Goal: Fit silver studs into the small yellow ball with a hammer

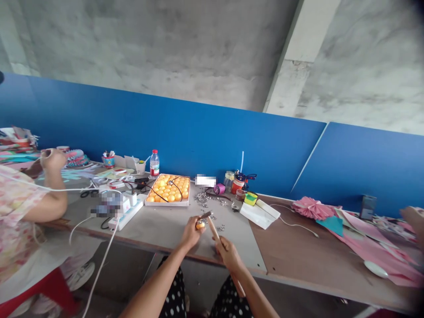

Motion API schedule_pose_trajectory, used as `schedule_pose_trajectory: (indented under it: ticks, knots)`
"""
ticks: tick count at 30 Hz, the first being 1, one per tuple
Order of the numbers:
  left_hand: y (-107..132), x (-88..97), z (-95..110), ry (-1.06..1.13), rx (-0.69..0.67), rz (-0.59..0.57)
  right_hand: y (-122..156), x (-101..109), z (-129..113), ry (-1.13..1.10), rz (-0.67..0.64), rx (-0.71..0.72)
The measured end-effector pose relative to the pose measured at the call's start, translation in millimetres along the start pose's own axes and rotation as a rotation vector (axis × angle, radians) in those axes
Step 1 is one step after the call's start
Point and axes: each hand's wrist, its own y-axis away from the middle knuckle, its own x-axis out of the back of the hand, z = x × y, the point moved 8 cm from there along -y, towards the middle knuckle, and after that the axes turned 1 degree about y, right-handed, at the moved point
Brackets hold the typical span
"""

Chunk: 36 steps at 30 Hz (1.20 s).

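Note:
My left hand (192, 232) is closed around a small orange ball (200, 225) above the near part of the grey board. In my right hand (229, 252) is a hammer (215, 230), gripped by its long wooden handle, whose lower end sticks out below the wrist. The dark hammer head lies just over the ball; I cannot tell whether they touch. Small shiny metal pieces (202, 198) are scattered on the board beyond my hands. A shallow white box (167, 204) of similar orange balls, with a black cable across it, stands to the far left.
At the left a person's arm (54, 190) is raised beside a white power strip (127, 214) with cables. Behind stand a water bottle (154, 164), a red tool cup (237, 185) and a yellow-green box (251, 198). Pink paper (374, 247) covers the right side; another hand (414, 223) shows there.

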Motion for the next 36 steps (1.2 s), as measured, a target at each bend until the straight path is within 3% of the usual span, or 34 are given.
schedule_pose_trajectory:
  ticks: [3, 6, 10, 12, 16, 22, 27, 32, 36]
  knots:
    - [-0.4, 2.8, -2.8, 0.017, 0.03, 0.032, -1.5, -2.4, 0.7, -0.015, -0.018, 0.02]
    - [-0.7, 10.6, -4.2, 0.033, 0.038, 0.113, -1.6, 2.4, 10.0, -0.101, 0.05, -0.043]
    - [-0.9, 3.2, 2.2, 0.017, -0.017, 0.018, -3.3, -2.0, 6.4, -0.01, 0.018, 0.025]
    - [-1.0, 2.1, -1.3, 0.061, 0.039, 0.003, -3.9, -4.3, 3.5, 0.006, 0.006, 0.062]
    - [-0.4, 9.5, -10.2, 0.19, 0.156, 0.088, -4.1, 0.3, 10.2, -0.104, 0.069, -0.015]
    - [-0.2, -4.7, -2.8, 0.175, 0.098, -0.087, -5.5, -5.7, 3.7, -0.031, 0.018, 0.045]
    - [-3.4, 8.5, -12.9, 0.226, 0.146, 0.059, -4.5, -0.2, 14.9, -0.195, 0.087, -0.032]
    - [-5.9, 11.4, -12.3, 0.218, 0.132, 0.053, -8.5, -4.4, 9.4, -0.048, 0.021, 0.033]
    - [-8.2, 13.4, -17.3, 0.301, 0.149, 0.082, -6.6, 0.0, 11.8, -0.113, 0.076, 0.019]
